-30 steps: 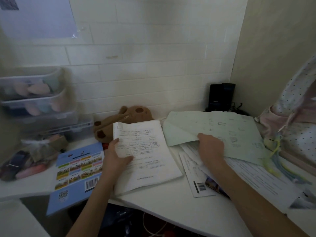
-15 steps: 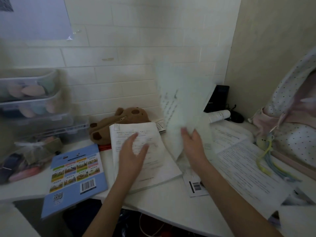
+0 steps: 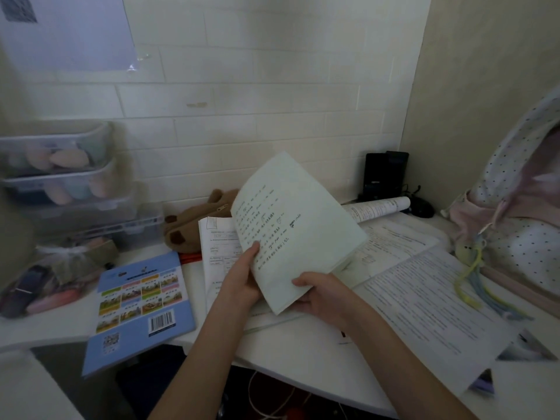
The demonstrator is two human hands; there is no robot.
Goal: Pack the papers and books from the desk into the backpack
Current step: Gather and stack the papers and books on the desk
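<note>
At centre frame, both hands pinch the pale green sheet [image 3: 298, 228] by its lower end: the left hand [image 3: 239, 280] with thumb on the left edge, the right hand [image 3: 325, 294] with fingers curled around the bottom corner, so the sheet's long axis runs up and right from the fingers. It hangs tilted above the white paper stack [image 3: 221, 262] on the desk [image 3: 303, 353]. The dotted backpack [image 3: 521, 213] stands well apart at right frame edge, nearer the right hand, which looks better placed to carry it over.
</note>
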